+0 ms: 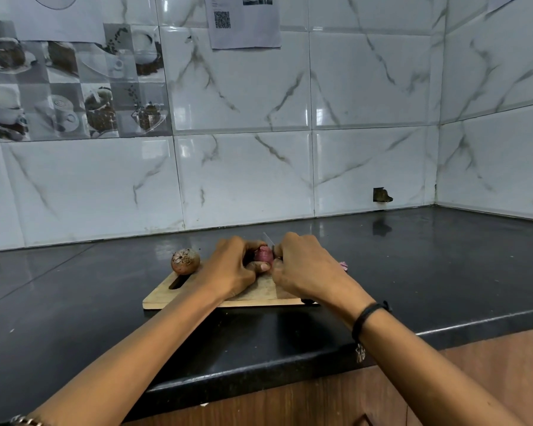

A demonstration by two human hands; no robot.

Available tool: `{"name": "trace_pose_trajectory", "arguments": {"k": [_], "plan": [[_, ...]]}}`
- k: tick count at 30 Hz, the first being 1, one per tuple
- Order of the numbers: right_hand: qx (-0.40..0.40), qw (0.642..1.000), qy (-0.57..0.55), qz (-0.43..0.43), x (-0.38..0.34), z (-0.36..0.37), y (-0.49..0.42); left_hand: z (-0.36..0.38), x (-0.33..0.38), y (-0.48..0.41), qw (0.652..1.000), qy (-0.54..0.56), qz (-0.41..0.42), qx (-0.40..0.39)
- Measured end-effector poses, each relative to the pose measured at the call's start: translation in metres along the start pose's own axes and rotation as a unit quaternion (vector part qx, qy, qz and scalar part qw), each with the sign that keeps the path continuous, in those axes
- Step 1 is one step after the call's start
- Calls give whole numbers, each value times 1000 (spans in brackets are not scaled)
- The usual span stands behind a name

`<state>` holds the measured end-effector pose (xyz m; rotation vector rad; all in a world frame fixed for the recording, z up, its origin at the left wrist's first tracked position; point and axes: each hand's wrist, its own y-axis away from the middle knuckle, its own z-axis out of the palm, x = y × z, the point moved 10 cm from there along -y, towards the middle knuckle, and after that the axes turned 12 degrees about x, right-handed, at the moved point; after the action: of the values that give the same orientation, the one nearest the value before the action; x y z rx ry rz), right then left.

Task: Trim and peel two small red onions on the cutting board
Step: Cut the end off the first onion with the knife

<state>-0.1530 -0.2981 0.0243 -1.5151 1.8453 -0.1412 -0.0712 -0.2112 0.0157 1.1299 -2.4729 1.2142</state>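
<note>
A wooden cutting board (197, 295) lies on the black counter. My left hand (231, 269) grips a small red onion (262, 254) over the board, fingers and thumb curled round it. My right hand (302, 265) holds a knife (269, 239); its thin blade tip shows just above the onion, and the handle is hidden inside my fist. A second onion (185, 261), still in brown papery skin, sits at the board's far left corner.
A pink scrap of onion (344, 265) lies on the black counter (428, 272) just right of the board. The tiled wall (259, 164) stands close behind. The counter's front edge runs below my forearms, with a wooden cabinet front under it.
</note>
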Motion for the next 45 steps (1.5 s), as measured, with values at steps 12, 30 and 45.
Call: {"name": "trace_pose_trajectory", "arguments": {"k": [12, 30, 45], "plan": [[2, 999, 40, 13, 2, -4, 22, 15, -6, -6, 999, -38, 1, -17], [-4, 999, 28, 45, 1, -10, 23, 11, 12, -5, 998, -47, 41, -8], [-18, 996, 74, 54, -10, 1, 18, 13, -9, -6, 999, -37, 3, -3]]}}
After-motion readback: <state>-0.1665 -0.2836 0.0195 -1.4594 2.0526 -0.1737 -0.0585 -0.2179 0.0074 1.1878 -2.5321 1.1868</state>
